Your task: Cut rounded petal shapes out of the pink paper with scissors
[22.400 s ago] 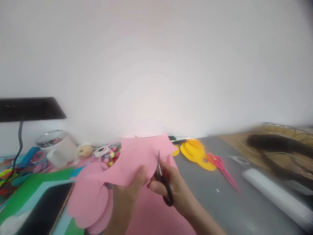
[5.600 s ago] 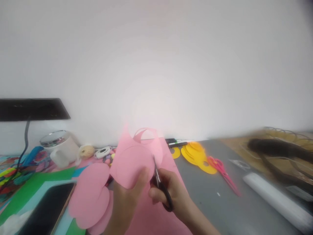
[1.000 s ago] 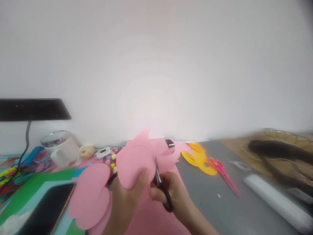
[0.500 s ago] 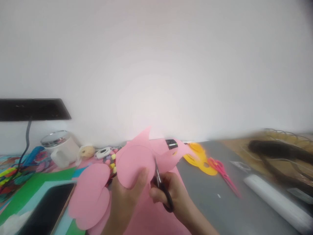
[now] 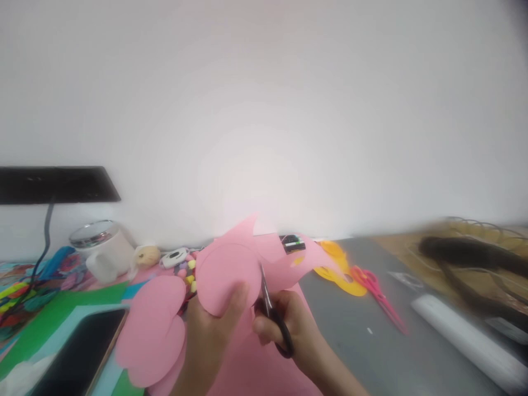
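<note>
Pinched in my left hand (image 5: pixel 214 327) is a sheet of pink paper (image 5: pixel 229 272), the thumb flat on its face. A round outline shows on the paper, and its lower edge is cut to a curve. My right hand (image 5: pixel 286 322) is closed around the handles of black-handled scissors (image 5: pixel 272 311), whose blades point up along the right side of the circle. From the blades a curved pink offcut (image 5: pixel 297 267) trails to the right. Other rounded pink paper pieces (image 5: pixel 150 330) lie to the left of my left hand.
On the left are a phone (image 5: pixel 78 352), green paper (image 5: pixel 53 319) and a white lidded mug (image 5: pixel 105 253). To the right lie yellow paper cutouts (image 5: pixel 346 283), pink scissors (image 5: pixel 381 300) and a white roll (image 5: pixel 470 341). A white wall (image 5: pixel 264 110) rises behind the table.
The pink offcut on the right has shifted slightly, baring more of the dark item behind it. Both hands and the scissors stay in nearly the same place.
</note>
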`<state>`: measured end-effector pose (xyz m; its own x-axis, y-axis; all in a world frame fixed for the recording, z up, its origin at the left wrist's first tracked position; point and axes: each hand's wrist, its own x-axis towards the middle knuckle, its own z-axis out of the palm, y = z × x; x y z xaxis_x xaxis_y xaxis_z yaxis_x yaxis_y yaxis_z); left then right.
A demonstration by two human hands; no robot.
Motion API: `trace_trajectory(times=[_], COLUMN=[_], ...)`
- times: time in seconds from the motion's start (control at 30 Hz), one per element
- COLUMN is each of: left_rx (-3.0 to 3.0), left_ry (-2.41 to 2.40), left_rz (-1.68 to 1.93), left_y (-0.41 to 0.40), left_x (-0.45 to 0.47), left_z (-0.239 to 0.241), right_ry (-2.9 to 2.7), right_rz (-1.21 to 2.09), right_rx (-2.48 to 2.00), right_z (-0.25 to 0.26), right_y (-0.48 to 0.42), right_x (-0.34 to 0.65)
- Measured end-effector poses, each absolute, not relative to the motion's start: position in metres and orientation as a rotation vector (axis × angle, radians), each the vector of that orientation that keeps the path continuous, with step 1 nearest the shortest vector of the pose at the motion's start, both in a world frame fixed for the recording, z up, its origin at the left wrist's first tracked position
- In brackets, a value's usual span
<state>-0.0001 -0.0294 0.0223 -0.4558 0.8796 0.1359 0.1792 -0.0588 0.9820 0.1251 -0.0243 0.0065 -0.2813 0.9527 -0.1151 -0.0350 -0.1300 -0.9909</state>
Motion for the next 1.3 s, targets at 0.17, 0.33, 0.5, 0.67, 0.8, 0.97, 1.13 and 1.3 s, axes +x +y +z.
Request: trace_trajectory(times=[0.17, 0.33, 0.5, 0.67, 0.8, 0.97, 1.13, 1.3], left_rx=[1.150, 1.144, 1.127, 1.102, 1.055, 1.095, 1.213, 1.268], left_ry=[1.622, 1.607, 1.571, 1.572, 1.605, 1.761, 1.801, 1.684], left_rz=[1.559, 1.579, 1.604, 1.609, 1.588, 1.526, 1.592, 1.598], left_y=[-0.028, -0.029, -0.030, -0.030, -0.032, -0.032, -0.029, -0.029], left_x=[-0.002, -0.002, 0.001, 0.001, 0.003, 0.004, 0.000, -0.001], left_z=[0.018, 0.020, 0.024, 0.024, 0.023, 0.022, 0.013, 0.013], right_ry=[-1.331, -1.320, -1.304, -1.250, -1.295, -1.366, -1.330, -1.331], right_rz=[1.524, 1.530, 1.556, 1.557, 1.546, 1.566, 1.558, 1.541], right_rx=[-1.121, -1.121, -1.106, -1.039, -1.041, -1.023, -0.919, -0.831], right_z=[0.008, 0.006, 0.002, 0.000, 0.003, 0.005, 0.002, 0.004], right_y=[-0.025, -0.025, -0.025, -0.027, -0.027, -0.025, -0.023, -0.021], right_x=[0.125, 0.125, 0.125, 0.123, 0.123, 0.125, 0.126, 0.127])
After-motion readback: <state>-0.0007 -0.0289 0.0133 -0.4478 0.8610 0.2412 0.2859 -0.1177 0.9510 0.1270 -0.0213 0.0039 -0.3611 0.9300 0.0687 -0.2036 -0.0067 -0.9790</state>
